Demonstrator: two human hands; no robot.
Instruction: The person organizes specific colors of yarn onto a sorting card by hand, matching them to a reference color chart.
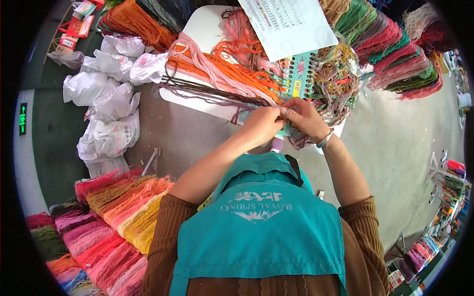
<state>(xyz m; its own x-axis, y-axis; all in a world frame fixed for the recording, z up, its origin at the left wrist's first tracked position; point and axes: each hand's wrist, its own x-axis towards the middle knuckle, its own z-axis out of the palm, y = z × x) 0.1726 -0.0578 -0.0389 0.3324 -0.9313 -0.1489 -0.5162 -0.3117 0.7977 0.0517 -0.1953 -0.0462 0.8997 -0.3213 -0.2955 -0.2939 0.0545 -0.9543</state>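
My left hand (265, 126) and my right hand (306, 120) meet at the lower left edge of a green punched thread card (299, 74). The fingers of both are pinched together on embroidery thread, though the strand itself is mostly hidden by the fingertips. Hanks of orange thread (212, 68), pink thread (210, 69) and dark brown thread (217, 89) run leftward from the card across a white table (201, 22). Along the card's right side hangs a tangled mass of multicoloured thread (335, 81). A printed sheet (289, 27) covers the card's far end.
White plastic bags (111, 98) are piled on the left. Rows of coloured thread hanks (113, 227) lie at lower left, and more hanks (395, 54) hang at upper right. A teal apron (261, 222) covers my front. Grey floor (400, 148) shows to the right.
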